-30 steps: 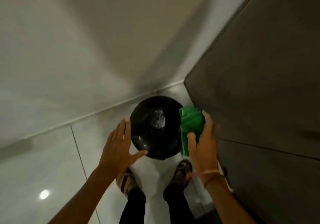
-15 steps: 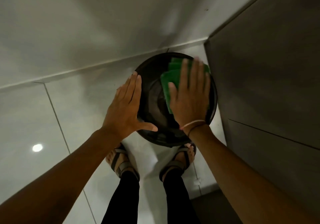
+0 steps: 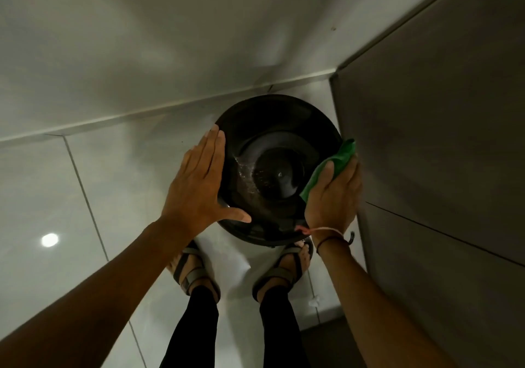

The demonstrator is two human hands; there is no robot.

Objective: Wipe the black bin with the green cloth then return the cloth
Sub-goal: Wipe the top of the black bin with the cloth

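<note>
Two hands on the black bin (image 3: 277,168), which stands on the floor at centre frame, tucked into the corner between the pale wall and a grey cabinet (image 3: 426,140) at the right. My left hand (image 3: 199,186) lies flat and spread wide against the bin's left rim, fingers straight, holding nothing, just bracing. My right hand (image 3: 332,197) presses the green cloth (image 3: 332,166) against the bin's right rim, thumb over the fabric; the cloth is bunched, its upper corner poking out toward the cabinet.

Step in hand, by my judgement: wiping the rim and domed lid. To do it well I would keep the left palm firm so the bin does not spin or slide on the smooth tile (image 3: 85,197), and run the cloth around the rim in one arc, then inward over the dome. The gap to the cabinet looks tight; knuckles may scrape there.

Materials: lid is glossy, hard, round, with concentric stepped rings and a raised centre cap. Droplets or a wet streak glint left of that cap, so that patch needs a pass. Cloth looks soft, thin and pliable. Floor tile is polished, reflecting a ceiling light at lower left.
</note>
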